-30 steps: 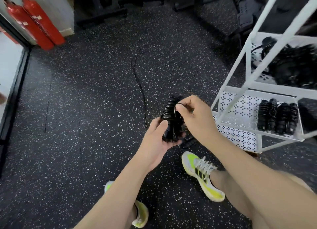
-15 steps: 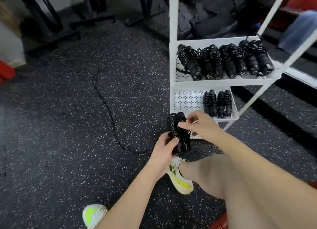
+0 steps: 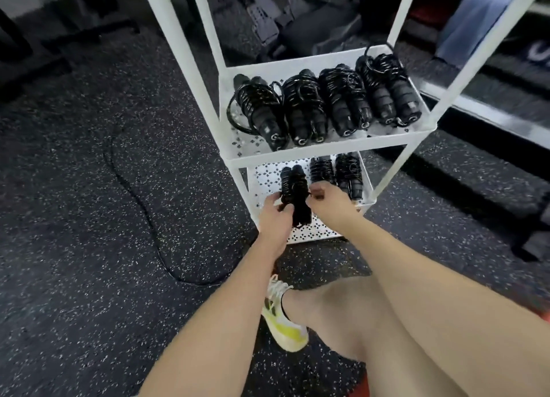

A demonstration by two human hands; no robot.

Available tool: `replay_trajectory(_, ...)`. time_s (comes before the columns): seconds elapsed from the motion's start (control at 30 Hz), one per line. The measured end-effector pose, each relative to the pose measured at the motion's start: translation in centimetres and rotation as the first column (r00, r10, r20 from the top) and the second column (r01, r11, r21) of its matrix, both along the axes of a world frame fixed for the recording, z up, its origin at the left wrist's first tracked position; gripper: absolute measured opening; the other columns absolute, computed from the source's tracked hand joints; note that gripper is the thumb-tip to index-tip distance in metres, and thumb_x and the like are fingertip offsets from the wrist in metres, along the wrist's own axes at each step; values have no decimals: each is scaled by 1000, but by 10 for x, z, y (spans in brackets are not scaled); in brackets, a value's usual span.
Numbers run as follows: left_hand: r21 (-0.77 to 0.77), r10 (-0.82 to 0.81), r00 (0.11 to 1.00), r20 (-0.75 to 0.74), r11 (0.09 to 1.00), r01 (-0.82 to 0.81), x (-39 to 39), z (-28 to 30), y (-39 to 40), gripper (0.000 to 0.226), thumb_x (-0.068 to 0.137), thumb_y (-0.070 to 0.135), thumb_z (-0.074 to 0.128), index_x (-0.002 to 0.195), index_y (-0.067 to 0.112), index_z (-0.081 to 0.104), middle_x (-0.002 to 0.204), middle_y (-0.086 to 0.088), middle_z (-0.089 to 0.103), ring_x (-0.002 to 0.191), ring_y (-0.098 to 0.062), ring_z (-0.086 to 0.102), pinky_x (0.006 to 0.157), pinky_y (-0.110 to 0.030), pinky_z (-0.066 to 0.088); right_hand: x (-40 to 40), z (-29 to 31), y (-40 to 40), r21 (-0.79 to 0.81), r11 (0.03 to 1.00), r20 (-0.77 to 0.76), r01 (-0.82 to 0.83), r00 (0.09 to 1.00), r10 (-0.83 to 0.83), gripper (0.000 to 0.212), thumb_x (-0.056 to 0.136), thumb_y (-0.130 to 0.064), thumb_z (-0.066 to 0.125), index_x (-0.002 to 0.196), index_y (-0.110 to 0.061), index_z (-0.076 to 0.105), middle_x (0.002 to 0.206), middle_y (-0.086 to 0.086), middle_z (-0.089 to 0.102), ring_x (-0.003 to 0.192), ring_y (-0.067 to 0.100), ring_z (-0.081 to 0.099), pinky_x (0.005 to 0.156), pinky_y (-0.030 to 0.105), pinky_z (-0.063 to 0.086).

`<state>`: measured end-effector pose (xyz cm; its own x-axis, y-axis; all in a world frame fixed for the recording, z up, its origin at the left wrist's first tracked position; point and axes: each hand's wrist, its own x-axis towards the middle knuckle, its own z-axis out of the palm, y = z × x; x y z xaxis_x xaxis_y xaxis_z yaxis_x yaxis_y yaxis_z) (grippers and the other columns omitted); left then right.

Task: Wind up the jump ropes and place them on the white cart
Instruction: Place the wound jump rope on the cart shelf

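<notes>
1. Since half a second ago, both hands and the wound jump rope (image 3: pixel 294 194) have travelled forward from in front of the white cart (image 3: pixel 327 60) to over its middle shelf (image 3: pixel 265 177), and the cart now fills more of the view.
2. Left hand (image 3: pixel 275 215) grips the lower part of the bundle, fingers curled round its left side.
3. Right hand (image 3: pixel 330 201) pinches something thin at the bundle's right edge between thumb and forefinger, probably the loose end of the cord, though motion blur hides it.
4. The bundle stands nearly upright, two black handles side by side with cord coiled round them. Whether its lower end touches the perforated shelf I cannot tell.
5. Two more wound ropes (image 3: pixel 336 174) lie on the same shelf, just right of the held one.
6. On the upper shelf (image 3: pixel 416 130) four wound ropes (image 3: pixel 324 104) lie in a row, handle ends toward the camera; the leftmost has a loop of cord hanging loose.
7. An unwound black rope (image 3: pixel 134 188) snakes across the speckled rubber floor (image 3: pixel 74 247) left of the cart, curving toward the person's foot.
8. A white and yellow shoe (image 3: pixel 282 322) is planted on the floor below the hands, with a bare leg bent over it.
9. Dark gym equipment (image 3: pixel 268 24) stands behind the cart, blurred.
</notes>
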<state>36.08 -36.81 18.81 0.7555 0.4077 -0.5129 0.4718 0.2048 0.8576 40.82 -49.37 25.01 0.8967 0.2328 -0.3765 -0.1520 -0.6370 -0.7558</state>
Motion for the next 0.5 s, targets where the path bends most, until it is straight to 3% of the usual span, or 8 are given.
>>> replay_trajectory(0.13, 68, 6, 998, -55, 998, -3, 34, -18, 4, 50, 91, 18, 63, 139, 23, 49, 105, -10, 73, 93, -32, 74, 86, -56, 61, 14, -16, 17, -28, 999, 0, 45, 999, -45, 49, 98, -17, 55, 147, -14, 47, 134, 9, 62, 103, 23, 62, 82, 30, 50)
replay_trajectory(0.2, 67, -5, 996, -86, 998, 11, 49, -31, 4, 50, 88, 24, 62, 136, 27, 49, 101, -8, 74, 90, -34, 75, 84, -57, 62, 20, -26, 23, -48, 998, 0, 41, 999, -41, 48, 98, -16, 54, 146, -13, 49, 135, 10, 63, 111, 27, 64, 91, 37, 54)
replay_trajectory(0.33, 97, 7, 992, -124, 995, 5, 67, -37, 1, 26, 99, 16, 56, 124, 24, 50, 102, -13, 73, 88, -31, 72, 83, -52, 62, 23, -38, 23, -60, 997, -17, 53, 998, -54, 46, 98, -12, 51, 144, -12, 50, 135, 11, 63, 120, 28, 60, 101, 37, 50)
replay_trajectory(0.43, 180, 5, 985, -173, 983, 27, 71, -32, -2, 29, 100, 17, 54, 129, 20, 49, 102, -11, 72, 83, -27, 68, 74, -40, 56, 21, -38, 21, -81, 996, -21, 32, 999, -33, 41, 99, -12, 49, 140, -11, 52, 130, 9, 64, 113, 26, 60, 92, 33, 50)
replay_trajectory(0.5, 289, -44, 977, -207, 952, 104, 70, -28, -1, 34, 101, 18, 55, 135, 18, 50, 112, -11, 72, 95, -30, 69, 82, -38, 56, 19, -37, 22, -106, 994, -15, 3, 1000, -5, 36, 99, -13, 49, 135, -12, 56, 123, 8, 64, 99, 21, 60, 78, 27, 46)
